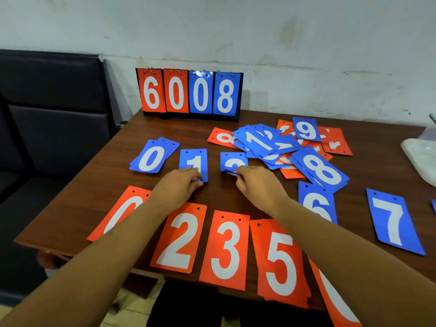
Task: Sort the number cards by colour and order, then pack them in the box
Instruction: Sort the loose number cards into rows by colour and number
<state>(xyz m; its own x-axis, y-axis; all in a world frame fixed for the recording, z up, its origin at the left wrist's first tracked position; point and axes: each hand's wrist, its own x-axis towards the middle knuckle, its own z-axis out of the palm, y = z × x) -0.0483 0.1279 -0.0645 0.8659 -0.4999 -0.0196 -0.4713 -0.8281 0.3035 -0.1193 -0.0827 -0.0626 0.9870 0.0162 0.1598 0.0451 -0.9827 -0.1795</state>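
Blue number cards lie in a far row: a small stack of 0 cards (153, 156), a 1 card (194, 161) and a 2 card (233, 160). My left hand (177, 187) rests its fingertips on the lower end of the 1 card. My right hand (257, 182) pinches the near edge of the 2 card. Red cards 0 (120, 213), 2 (181, 239), 3 (226, 249) and 5 (280, 263) lie in a near row under my forearms. A mixed pile of red and blue cards (278, 145) sits at the back right.
A scoreboard stand (190, 93) showing 6 0 0 8 stands at the table's back edge by the wall. Blue 8 (323, 171), 6 (316, 201) and 7 (394, 220) cards lie to the right. A clear plastic item (420, 156) sits far right. A black seat (52, 109) is left.
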